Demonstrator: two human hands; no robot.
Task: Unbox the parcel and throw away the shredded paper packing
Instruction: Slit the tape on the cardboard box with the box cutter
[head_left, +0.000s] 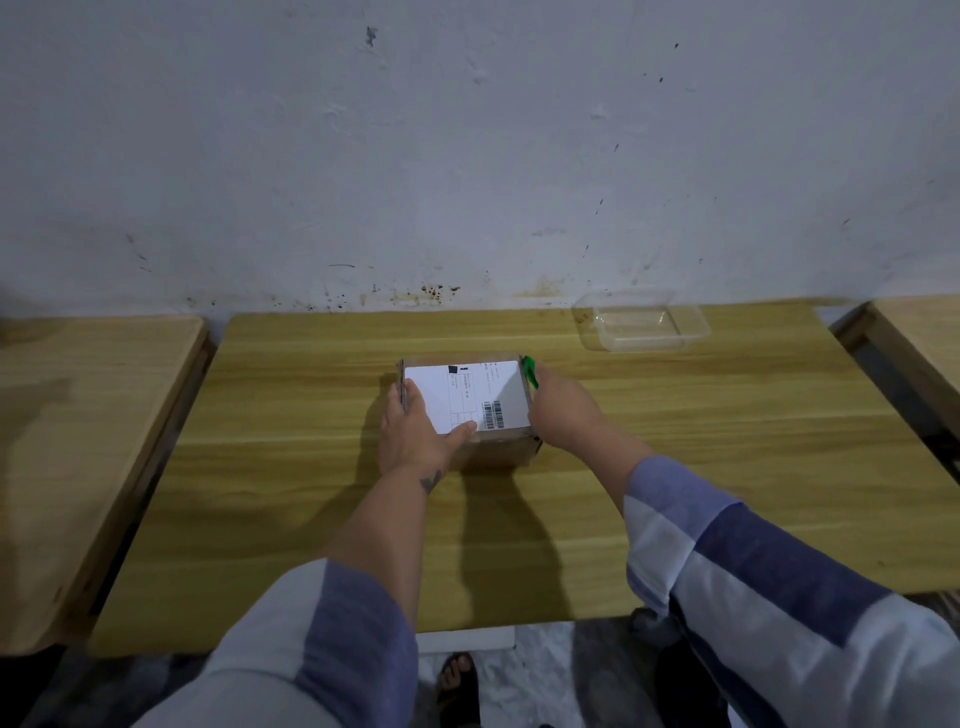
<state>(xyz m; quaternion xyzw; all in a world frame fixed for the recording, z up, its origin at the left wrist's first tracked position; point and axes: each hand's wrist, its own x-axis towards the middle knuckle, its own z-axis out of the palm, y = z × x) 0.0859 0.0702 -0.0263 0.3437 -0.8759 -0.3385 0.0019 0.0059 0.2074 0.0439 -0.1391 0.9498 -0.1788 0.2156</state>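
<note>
A small brown cardboard parcel (480, 395) with a white shipping label on top sits closed in the middle of the wooden table (727, 467). My left hand (415, 431) lies on the parcel's left side and near edge, its thumb across the label and its fingers over the left rim. My right hand (563, 410) is closed around a green cutter (530, 370), whose tip rests against the parcel's upper right edge. No shredded paper is visible.
A clear plastic container (641, 322) stands at the back right of the table near the stained white wall. Other wooden tables flank it: one on the left (78, 441), another on the right (919, 332). A sandalled foot (457, 675) shows below the table's front edge.
</note>
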